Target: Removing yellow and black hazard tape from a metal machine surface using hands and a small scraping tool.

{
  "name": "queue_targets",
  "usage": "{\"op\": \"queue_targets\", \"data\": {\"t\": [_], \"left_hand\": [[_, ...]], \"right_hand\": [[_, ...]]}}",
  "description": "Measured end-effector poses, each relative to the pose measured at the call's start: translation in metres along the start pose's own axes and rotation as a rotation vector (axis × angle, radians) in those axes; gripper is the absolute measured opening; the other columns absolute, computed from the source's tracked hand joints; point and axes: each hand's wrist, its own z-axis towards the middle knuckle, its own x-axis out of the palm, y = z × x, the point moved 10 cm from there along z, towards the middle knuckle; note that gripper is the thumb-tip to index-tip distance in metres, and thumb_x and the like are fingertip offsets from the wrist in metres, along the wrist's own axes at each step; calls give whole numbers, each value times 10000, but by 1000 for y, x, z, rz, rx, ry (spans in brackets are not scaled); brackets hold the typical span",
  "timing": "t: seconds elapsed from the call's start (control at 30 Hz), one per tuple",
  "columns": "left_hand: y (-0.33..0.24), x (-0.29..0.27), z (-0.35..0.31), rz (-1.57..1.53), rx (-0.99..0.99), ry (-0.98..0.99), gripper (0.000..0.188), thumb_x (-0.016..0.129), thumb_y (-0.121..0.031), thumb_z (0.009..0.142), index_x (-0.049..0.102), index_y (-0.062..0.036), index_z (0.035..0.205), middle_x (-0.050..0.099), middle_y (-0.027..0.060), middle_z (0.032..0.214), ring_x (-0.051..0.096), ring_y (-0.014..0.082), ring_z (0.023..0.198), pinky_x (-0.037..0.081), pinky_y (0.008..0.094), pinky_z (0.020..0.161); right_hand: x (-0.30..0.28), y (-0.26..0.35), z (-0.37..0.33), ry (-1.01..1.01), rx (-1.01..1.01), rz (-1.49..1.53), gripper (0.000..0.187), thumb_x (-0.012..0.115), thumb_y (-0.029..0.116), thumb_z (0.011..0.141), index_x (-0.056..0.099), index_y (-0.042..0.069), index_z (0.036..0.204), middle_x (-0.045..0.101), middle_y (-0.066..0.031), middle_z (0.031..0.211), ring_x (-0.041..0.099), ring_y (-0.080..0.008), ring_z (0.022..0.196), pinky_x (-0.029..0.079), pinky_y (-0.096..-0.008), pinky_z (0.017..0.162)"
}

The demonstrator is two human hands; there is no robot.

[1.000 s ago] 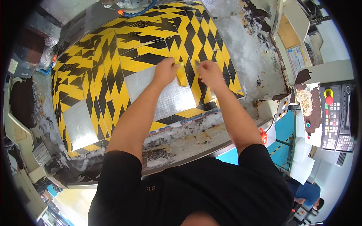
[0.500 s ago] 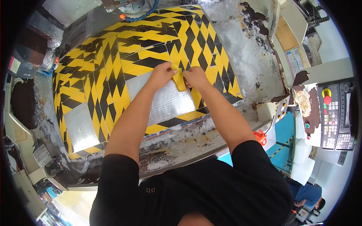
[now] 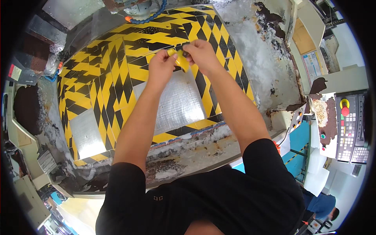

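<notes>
So the left hand (image 3: 161, 64) had a yellow strip (image 3: 181, 63) pinched between its fingers, near the far edge of the bigger silver patch (image 3: 178, 102) on that striped table (image 3: 121, 103). Right hand (image 3: 200, 54), just beside it, pinched some small dark piece (image 3: 185, 46), too blurry to say what.

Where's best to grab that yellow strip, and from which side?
Perhaps pinch the strip by its lower tip, coming from the wearer's side: that tip sticks out clear of fingers, while the left hand and right hand crowd its upper end.
</notes>
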Motion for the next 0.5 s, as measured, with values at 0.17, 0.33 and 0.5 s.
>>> {"op": "queue_targets", "data": {"t": [0.17,0.33,0.5], "left_hand": [[-35,-26,2,120,113,-173,141,681,-140,928,626,-11,907,636,18,718,558,62,594,453,223,540],[-165,-101,-10,-150,399,-253,109,619,-143,978,634,-40,1011,672,12,867,585,89,692,465,233,658],[-122,-101,-35,162,190,2,196,614,-158,971,640,-16,1104,682,22,929,586,90,739,474,243,700]], "right_hand": [[-5,58,6,-187,-427,-523,219,652,217,909,647,4,855,654,-129,714,643,-236,623,503,-343,566],[8,50,-5,-209,-553,-785,278,602,274,918,647,0,904,680,-227,856,658,-428,824,527,-488,744],[-31,-85,8,-43,59,-438,354,585,318,977,648,-4,1111,703,-125,959,673,-222,877,533,-351,761]]}}
